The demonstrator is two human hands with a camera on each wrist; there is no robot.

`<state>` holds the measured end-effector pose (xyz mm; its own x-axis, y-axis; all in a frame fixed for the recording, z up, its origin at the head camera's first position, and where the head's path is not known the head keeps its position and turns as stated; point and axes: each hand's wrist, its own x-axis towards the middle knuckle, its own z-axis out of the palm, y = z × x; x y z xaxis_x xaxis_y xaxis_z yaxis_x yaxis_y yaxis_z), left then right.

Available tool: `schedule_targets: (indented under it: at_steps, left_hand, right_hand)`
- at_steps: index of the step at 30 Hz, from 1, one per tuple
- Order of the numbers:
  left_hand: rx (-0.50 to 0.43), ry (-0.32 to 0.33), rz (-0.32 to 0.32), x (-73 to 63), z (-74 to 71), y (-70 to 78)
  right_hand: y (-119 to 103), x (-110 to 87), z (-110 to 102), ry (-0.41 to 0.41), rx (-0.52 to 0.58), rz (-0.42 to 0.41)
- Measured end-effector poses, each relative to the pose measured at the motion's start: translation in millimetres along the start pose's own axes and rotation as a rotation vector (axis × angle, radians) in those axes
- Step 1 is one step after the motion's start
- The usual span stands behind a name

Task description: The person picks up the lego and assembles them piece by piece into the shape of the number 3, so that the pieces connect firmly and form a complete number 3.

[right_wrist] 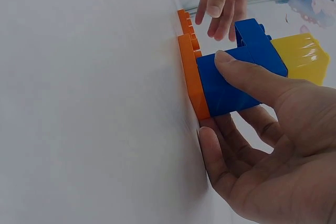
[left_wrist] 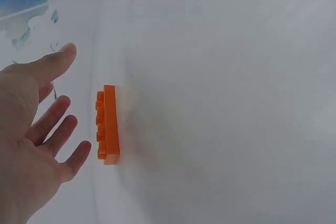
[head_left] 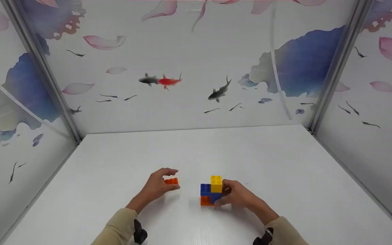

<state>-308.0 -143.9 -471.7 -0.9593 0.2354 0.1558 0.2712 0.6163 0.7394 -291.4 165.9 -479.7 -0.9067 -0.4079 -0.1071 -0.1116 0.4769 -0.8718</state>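
My right hand (head_left: 238,194) holds a small stack of toy building bricks between thumb and fingers. In the right wrist view the thumb lies on the lower blue brick (right_wrist: 231,85), which sits at one end of a flat orange brick (right_wrist: 192,80). Above it an upper blue brick (right_wrist: 262,48) sticks out sideways, and a yellow brick (right_wrist: 302,59) tops the stack. Around a separate orange brick (head_left: 171,181) on the table, my left hand (head_left: 155,185) has thumb and fingers spread. The left wrist view shows those fingers apart from this studded orange brick (left_wrist: 111,124).
Both hands work over a white table (head_left: 196,153). A printed back wall (head_left: 189,112) with fish and petals rises behind it. Side walls stand left and right, with grey metal posts (head_left: 46,75) at the corners. A black wrist device (head_left: 140,233) sits at the left sleeve.
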Motion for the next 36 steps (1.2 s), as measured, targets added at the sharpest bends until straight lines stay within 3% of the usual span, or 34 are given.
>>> schedule_targets:
  at_steps: [11,19,29,36]
  left_hand:
    - [0.04,-0.02,-0.078,6.1,-7.4,-13.7]
    - [0.068,-0.036,-0.119,8.9,-4.6,-16.0]
    - [0.087,-0.037,-0.186,9.9,-7.1,-13.6]
    - [0.028,-0.027,-0.198,9.5,-10.8,-2.0]
  right_hand:
    - [2,0.8,2,0.008,-0.014,0.013]
    - [3,1.6,2,0.018,-0.037,0.038]
    - [2,0.9,1,0.011,-0.003,0.006]
    - [2,1.5,1,0.013,-0.019,0.015]
